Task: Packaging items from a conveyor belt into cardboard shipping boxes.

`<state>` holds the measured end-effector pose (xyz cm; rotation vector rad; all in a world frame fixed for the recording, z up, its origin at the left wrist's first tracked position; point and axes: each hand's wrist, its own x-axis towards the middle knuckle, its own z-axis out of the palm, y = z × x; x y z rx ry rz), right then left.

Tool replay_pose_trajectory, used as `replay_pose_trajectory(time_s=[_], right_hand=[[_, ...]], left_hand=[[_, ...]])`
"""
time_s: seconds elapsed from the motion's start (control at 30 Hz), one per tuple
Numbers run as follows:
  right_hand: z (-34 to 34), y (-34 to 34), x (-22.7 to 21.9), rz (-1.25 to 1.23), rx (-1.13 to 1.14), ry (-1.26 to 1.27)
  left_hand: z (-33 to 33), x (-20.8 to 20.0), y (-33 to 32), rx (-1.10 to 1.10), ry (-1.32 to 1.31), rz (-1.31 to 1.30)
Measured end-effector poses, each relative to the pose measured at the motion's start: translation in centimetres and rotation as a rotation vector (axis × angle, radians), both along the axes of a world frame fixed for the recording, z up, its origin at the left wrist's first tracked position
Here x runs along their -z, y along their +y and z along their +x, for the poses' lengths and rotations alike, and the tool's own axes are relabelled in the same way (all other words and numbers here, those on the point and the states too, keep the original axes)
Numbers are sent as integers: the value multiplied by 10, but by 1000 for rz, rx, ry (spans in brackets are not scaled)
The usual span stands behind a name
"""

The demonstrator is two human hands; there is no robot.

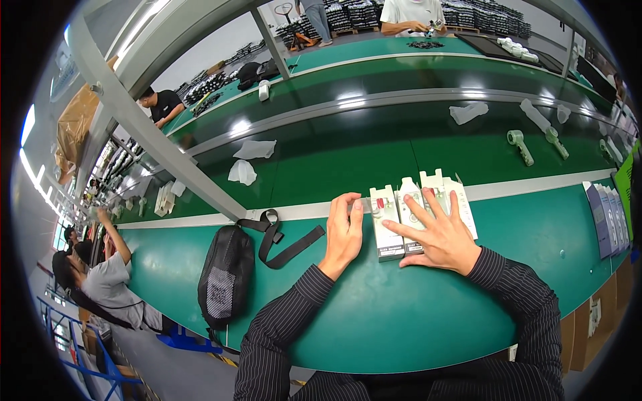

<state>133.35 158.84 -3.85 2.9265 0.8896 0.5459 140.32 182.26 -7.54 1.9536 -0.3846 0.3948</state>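
Around the white cartons (389, 230): black mesh bag (221, 287) between 8 and 9 o'clock, blue boxes (597, 224) at 3, pale handheld devices (523, 150) at 2. Cartons sit side by side on the smooth green bench (401, 314), rectangular, printed, flaps up at 12. Right hand (438, 234) splays wide across them; left hand (343, 234) curls at 9, grip unclear.

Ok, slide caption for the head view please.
A right hand spreads over white boxes on a green table, the left hand beside them.
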Motion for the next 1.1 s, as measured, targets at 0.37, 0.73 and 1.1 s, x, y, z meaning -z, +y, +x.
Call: replay_pose_trajectory(time_s=[0.37,0.73,1.1], right_hand=[[6,-1,12,-80,-51,-94],[16,-5,16,-79,-39,-157],[13,11,9,32,63,-93]], left_hand=[[-3,5,7,-5,-35,2],[11,12,11,-28,-76,30],[17,27,16,-14,-44,23]])
